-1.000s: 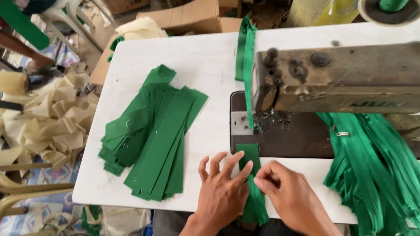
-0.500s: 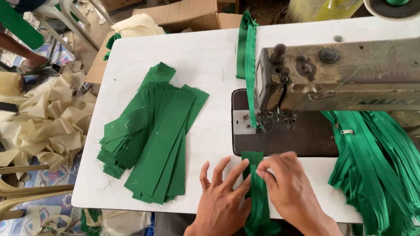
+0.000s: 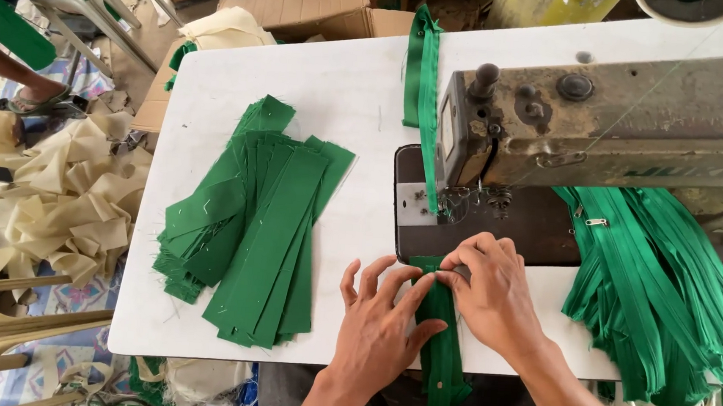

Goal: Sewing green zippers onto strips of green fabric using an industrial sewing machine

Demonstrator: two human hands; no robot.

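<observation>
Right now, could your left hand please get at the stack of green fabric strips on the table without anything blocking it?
Probably yes. The left hand lies flat on the green strip at the table edge, and only bare white table separates it from the stack of green fabric strips.

Both hands, left hand [image 3: 383, 315] and right hand [image 3: 491, 293], press a green fabric strip [image 3: 441, 344] flat before a worn sewing machine [image 3: 605, 118], beside a pile of green strips [image 3: 254, 221] on a white table [image 3: 335, 91].

The scene is lit evenly by soft daylight — no harsh glare is seen on the white rectangular tabletop [image 3: 318, 98]. Faint shadows are cast beneath the stacked green fabric strips [image 3: 250, 221]. Focus is held sharply at centre; straight lines are bowed towards 9 and 3 o'clock.
</observation>
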